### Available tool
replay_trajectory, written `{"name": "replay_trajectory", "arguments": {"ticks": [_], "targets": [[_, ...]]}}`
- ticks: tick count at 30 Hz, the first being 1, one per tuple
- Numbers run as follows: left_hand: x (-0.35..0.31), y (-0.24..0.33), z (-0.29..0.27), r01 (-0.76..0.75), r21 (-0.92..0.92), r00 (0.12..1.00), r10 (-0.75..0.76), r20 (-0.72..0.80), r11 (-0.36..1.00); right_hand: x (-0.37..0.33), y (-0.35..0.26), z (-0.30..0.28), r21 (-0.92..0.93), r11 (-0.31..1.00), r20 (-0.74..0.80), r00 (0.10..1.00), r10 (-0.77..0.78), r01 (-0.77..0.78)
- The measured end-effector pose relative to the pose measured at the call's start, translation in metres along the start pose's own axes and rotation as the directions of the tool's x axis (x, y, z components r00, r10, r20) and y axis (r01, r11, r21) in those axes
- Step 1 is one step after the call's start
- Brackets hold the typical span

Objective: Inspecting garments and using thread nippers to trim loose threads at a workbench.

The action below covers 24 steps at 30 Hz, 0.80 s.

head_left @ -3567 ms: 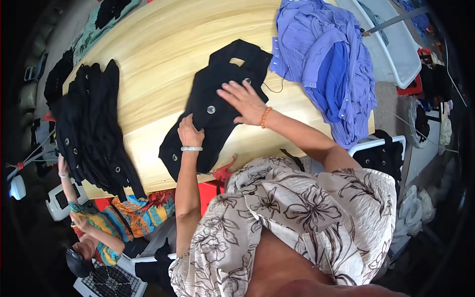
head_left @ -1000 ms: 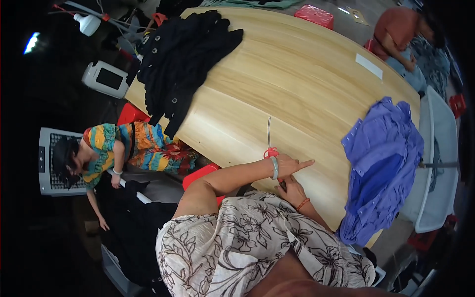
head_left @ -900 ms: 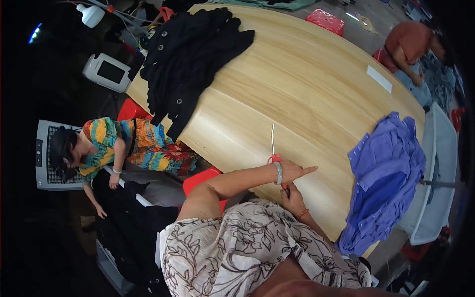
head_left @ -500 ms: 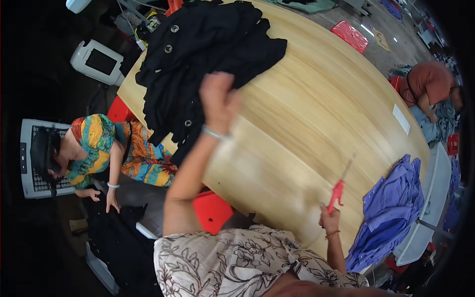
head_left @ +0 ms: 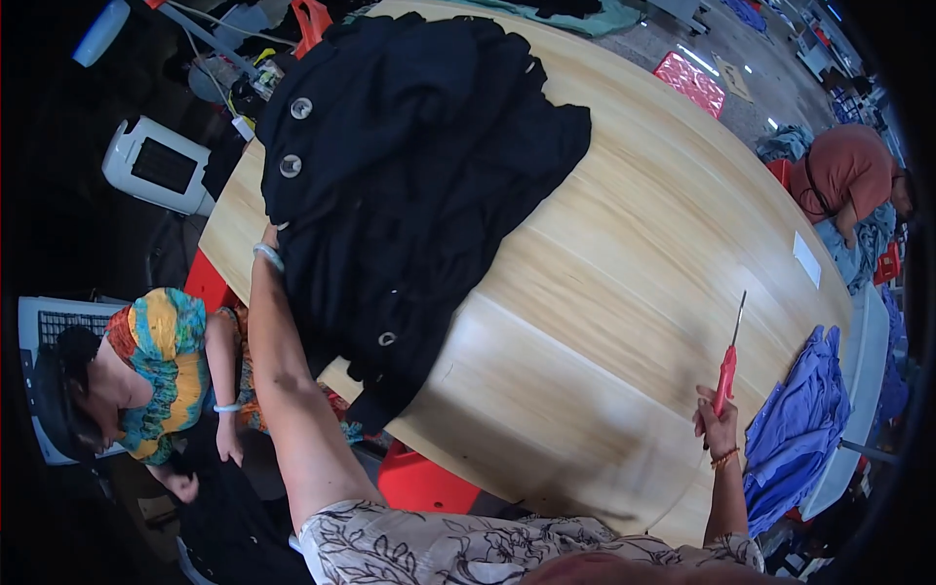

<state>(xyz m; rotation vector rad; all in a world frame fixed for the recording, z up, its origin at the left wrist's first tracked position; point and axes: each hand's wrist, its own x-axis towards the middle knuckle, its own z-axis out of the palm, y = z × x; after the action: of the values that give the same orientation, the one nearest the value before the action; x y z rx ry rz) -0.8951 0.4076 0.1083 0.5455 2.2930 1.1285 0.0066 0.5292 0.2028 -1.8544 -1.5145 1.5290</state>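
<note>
- The black cloth lies heaped on the far left part of the desk, with round buttons along its left side; its lower end hangs over the near edge.
- The left grip is at the left edge of this cloth, touching or just beside it; with the fingers hidden there, I cannot tell whether it is open or closed.
- The right grip is closed around the handle of the red tool, well apart from the black cloth and near the purple clothes at the right end of the desk.
- The tool's thin metal rod points up and away from the body.
- The left arm reaches far forward, nearly straight, with a pale bangle at the wrist.
- The right forearm rises from the lower edge, shorter in view, with an orange bracelet; whether that hand rests on the desk or hovers is unclear.
- Folds conceal how many pieces make up the black heap.
- The patterned shirt of the wearer is cut off below.
- At left, a co-worker in bright clothes is partly lost in the dark rim.
</note>
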Motion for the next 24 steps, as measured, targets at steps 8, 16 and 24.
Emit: {"name": "replay_trajectory", "arguments": {"ticks": [8,16,24], "targets": [[-0.183,0.040,0.093,0.271,-0.425,0.920,-0.102,0.379,0.864,0.046,-0.082,0.053,0.038,0.994,0.254,0.961,-0.107,0.100],[-0.385,0.112,0.259,0.198,-0.170,0.889,-0.104,0.446,0.965,0.046,-0.123,0.101,-0.073,0.995,0.318,0.947,-0.039,0.066],[-0.444,0.148,0.431,-0.032,-0.188,0.775,0.143,0.616,0.982,0.061,-0.089,0.036,-0.150,0.974,0.104,0.982,-0.157,0.172]]}}
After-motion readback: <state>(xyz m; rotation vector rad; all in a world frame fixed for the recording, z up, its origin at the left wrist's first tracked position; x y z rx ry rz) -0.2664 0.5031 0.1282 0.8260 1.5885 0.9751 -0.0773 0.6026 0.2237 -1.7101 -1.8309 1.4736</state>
